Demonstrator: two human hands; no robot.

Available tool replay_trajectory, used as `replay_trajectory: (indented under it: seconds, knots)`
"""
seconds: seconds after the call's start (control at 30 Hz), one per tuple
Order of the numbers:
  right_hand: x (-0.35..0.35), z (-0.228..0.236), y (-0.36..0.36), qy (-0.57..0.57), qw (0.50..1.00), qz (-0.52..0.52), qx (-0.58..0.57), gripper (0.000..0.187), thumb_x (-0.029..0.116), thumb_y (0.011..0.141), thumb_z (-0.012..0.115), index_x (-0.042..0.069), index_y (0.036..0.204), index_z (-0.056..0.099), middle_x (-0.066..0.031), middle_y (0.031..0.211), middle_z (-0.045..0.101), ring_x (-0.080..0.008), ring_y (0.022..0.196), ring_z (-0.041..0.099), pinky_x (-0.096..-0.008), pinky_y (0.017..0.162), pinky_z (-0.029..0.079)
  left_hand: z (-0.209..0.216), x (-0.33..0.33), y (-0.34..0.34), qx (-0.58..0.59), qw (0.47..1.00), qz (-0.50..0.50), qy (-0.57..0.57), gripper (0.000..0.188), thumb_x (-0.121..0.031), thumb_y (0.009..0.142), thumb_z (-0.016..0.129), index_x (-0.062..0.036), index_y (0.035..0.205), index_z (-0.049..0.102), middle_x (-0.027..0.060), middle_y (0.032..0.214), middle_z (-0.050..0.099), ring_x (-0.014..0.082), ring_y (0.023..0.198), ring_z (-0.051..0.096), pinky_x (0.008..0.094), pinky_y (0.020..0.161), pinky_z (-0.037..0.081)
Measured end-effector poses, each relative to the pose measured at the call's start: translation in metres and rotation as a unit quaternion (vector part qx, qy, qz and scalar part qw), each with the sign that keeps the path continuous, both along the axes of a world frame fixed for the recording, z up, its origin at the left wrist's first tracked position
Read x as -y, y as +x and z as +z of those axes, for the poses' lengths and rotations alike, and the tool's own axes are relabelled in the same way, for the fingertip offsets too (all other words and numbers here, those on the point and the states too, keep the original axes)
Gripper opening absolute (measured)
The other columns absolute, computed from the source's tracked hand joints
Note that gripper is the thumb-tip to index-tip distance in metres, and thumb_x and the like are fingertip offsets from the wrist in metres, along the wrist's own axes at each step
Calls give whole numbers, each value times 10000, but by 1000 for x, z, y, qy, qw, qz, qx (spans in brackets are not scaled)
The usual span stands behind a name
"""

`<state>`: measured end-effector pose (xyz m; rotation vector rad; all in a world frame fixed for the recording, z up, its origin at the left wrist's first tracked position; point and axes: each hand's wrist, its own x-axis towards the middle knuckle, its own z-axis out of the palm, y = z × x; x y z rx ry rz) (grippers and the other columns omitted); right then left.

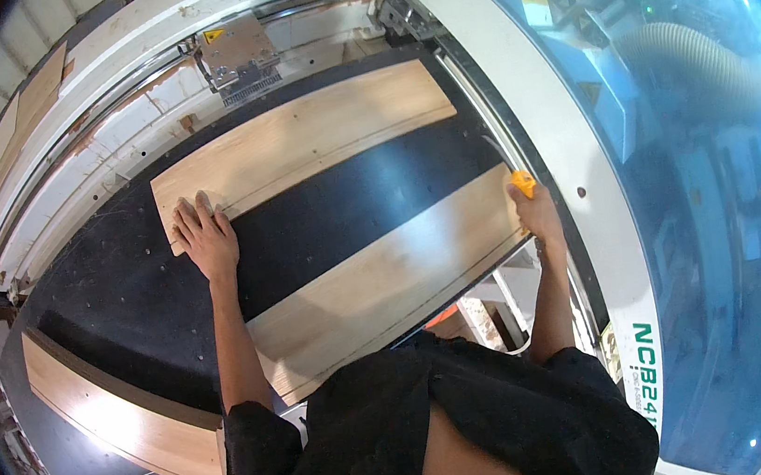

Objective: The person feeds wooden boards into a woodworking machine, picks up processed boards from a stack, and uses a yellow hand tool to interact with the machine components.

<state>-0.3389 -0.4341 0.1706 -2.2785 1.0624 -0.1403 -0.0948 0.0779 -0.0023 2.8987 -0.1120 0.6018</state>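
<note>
resting spread left fingers (190, 217) on farther board (304, 138), left end. gripping yellow tool (523, 184) in right fingers (516, 193) at nearer board (395, 278), right end.

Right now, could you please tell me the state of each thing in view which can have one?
Far board: flat on the black table.
Near board: flat, apart from the far board.
Left board: lying apart from both.
Left hand: open, resting on the far board's left end.
Right hand: closed on the yellow tool.
Yellow tool: held; its kind is unclear.
Hose: bent.
</note>
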Motion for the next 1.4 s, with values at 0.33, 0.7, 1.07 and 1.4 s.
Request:
replay_trajectory:
  seconds: [0.33,0.7,1.07,1.4]
  knots:
    - [-164,-27,-7,347,861,362,-89,361,380,1001,678,45,1136,664,2,763,612,-119,601,568,-255,524,465,-9,-11,8,32,999,-28,8,514,-352,1070,478,-159,1546,452,221,1616,366,429,1508,300,591,1213,227]
    - [-19,0,-103,217,967,-90,94,325,344,1004,682,22,981,645,10,641,552,-110,515,541,-288,479,444,-12,19,36,-113,993,-10,-32,592,-299,1012,567,-135,1558,406,271,1650,252,546,1516,180,652,1218,154]
    - [-85,-14,-77,246,962,114,-21,370,379,997,701,40,1146,687,0,746,629,-100,662,593,-262,586,495,27,246,114,-130,974,-185,30,720,-604,1005,465,-200,1595,377,261,1673,237,463,1555,180,646,1228,83]
    - [44,-116,-241,-146,959,-229,83,421,357,976,726,37,1250,713,-217,1055,759,-295,1006,748,-394,863,554,9,109,101,-95,957,-272,36,661,-452,995,598,-175,1569,423,170,1681,274,399,1567,189,573,1257,156]
